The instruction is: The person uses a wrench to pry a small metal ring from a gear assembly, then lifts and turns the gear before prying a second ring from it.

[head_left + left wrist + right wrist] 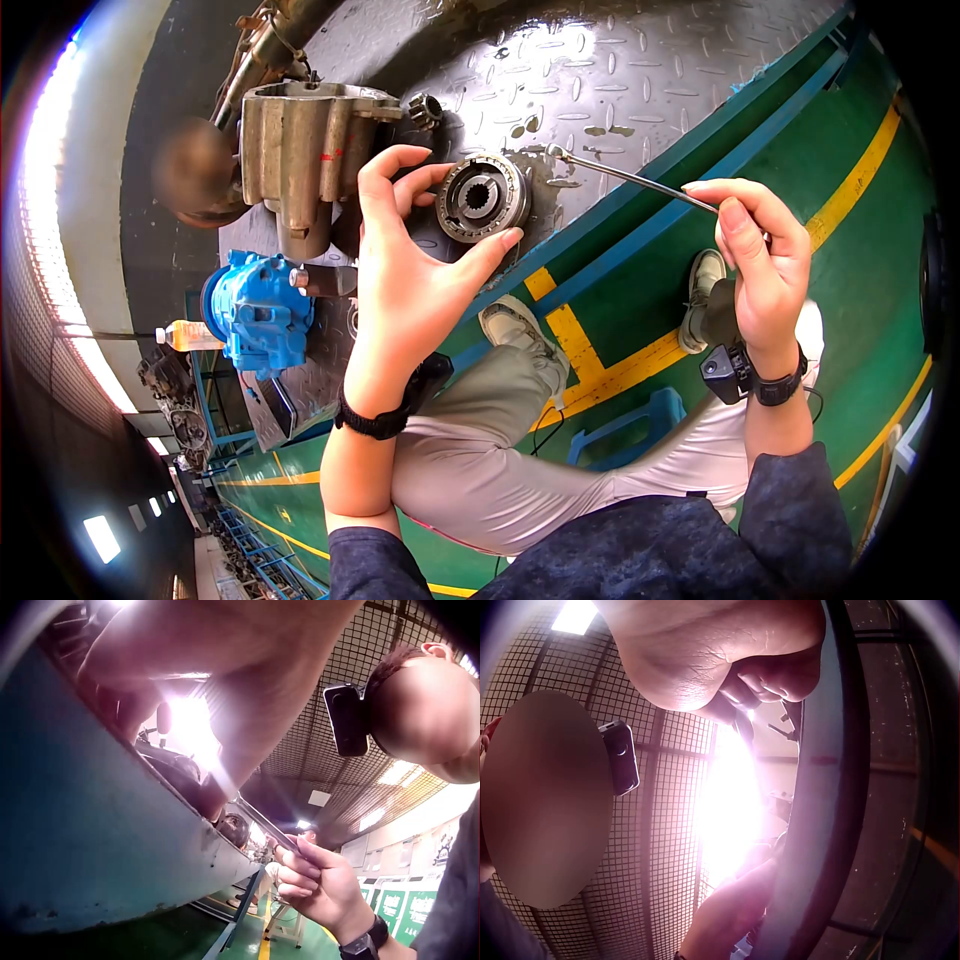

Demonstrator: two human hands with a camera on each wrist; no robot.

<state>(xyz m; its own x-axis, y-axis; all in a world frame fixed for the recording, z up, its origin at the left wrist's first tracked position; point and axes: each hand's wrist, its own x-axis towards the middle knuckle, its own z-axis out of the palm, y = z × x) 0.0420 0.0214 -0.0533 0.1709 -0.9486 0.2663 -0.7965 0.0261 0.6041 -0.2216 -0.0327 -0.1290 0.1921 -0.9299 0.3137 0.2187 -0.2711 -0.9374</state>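
Observation:
In the head view a round steel gear hub (480,197), with a splined centre hole and a toothed rim, stands on the metal tabletop (640,90) near its edge. My left hand (405,260) holds it, fingers at its far left side and thumb by its lower edge. A slim metal wrench (632,180) with a small angled head is pinched in my right hand (765,245), held out over the table edge. Its head is just right of the gear hub. In the left wrist view the right hand (319,885) grips the wrench (264,822); glare washes out much of the right wrist view.
A large metal housing (300,150) stands left of the hands, with a small gear (425,110) beside it. Nearer are a blue cast part (262,312), a phone (278,400) and a bottle (190,336). A blue stool (640,425) is below the table.

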